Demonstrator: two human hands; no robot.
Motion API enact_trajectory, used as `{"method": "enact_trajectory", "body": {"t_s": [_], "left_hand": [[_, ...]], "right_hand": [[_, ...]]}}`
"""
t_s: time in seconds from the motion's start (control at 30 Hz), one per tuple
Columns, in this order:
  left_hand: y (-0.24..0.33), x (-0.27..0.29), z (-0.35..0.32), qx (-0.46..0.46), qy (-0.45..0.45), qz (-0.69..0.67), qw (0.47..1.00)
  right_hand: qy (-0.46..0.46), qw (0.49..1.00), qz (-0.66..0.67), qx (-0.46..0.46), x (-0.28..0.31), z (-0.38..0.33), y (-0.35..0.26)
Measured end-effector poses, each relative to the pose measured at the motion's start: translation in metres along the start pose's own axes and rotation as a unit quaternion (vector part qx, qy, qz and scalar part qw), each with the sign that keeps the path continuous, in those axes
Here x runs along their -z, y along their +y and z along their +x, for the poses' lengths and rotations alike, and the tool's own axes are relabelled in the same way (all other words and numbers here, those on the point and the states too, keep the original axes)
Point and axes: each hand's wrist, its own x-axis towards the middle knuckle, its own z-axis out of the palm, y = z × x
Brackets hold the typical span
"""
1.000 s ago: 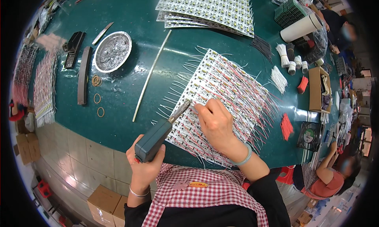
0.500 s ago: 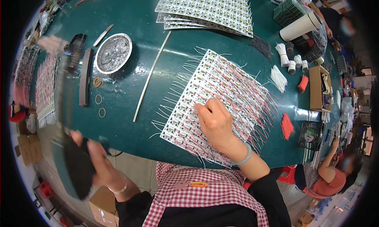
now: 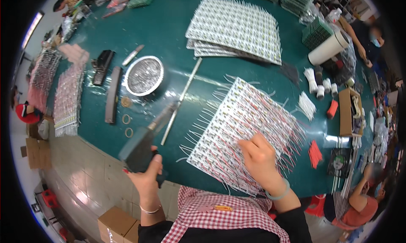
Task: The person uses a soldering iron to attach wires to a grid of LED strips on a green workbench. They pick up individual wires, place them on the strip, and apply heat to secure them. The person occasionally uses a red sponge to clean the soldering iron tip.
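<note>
My left hand (image 3: 147, 175) is wrapped round the grip of a dark, pistol-shaped soldering gun (image 3: 138, 149). Its metal tip points up and right, over the table near a thin pale rod (image 3: 186, 88). A large white circuit-board panel (image 3: 220, 120) lies tilted on the table, with rows of small parts, white wires sticking out along its left edge and red and white wires across it. Fingers closed in a pinch, my right hand (image 3: 261, 162) is over the panel's lower middle. Whatever those fingertips hold is too small to make out.
Behind stands a stack of similar panels (image 3: 232, 29). A foil-lined bowl (image 3: 144, 76), rubber bands (image 3: 127, 118) and a grey bar (image 3: 112, 95) lie on the left. On the right are white wire bundles (image 3: 306, 105), red wires (image 3: 314, 154) and a cardboard box (image 3: 347, 112). Two people sit at right.
My left hand has swung the soldering gun rightward from beyond the table's left edge, toward the panel. My right hand stays pinched over the panel. The whole view has shifted slightly.
</note>
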Motion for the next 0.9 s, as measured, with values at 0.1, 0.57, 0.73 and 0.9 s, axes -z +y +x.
{"method": "enact_trajectory", "body": {"t_s": [0.1, 0.57, 0.73, 0.9], "left_hand": [[0.002, -0.004, -0.001, 0.045, -0.045, -0.036, 0.997], [-0.005, 0.005, -0.029, 0.064, -0.084, -0.016, 0.994], [-0.018, 0.017, -0.044, 0.080, -0.097, 0.046, 0.991], [-0.028, 0.014, -0.053, 0.017, -0.097, 0.096, 0.991]], "right_hand": [[0.020, 0.999, 0.024, -0.016, 0.021, 0.002, -0.009], [0.038, 0.995, 0.085, 0.027, -0.049, 0.004, -0.011], [0.041, 0.997, 0.070, 0.012, -0.049, -0.002, -0.008], [0.056, 0.997, 0.055, 0.005, -0.051, -0.004, -0.009]]}}
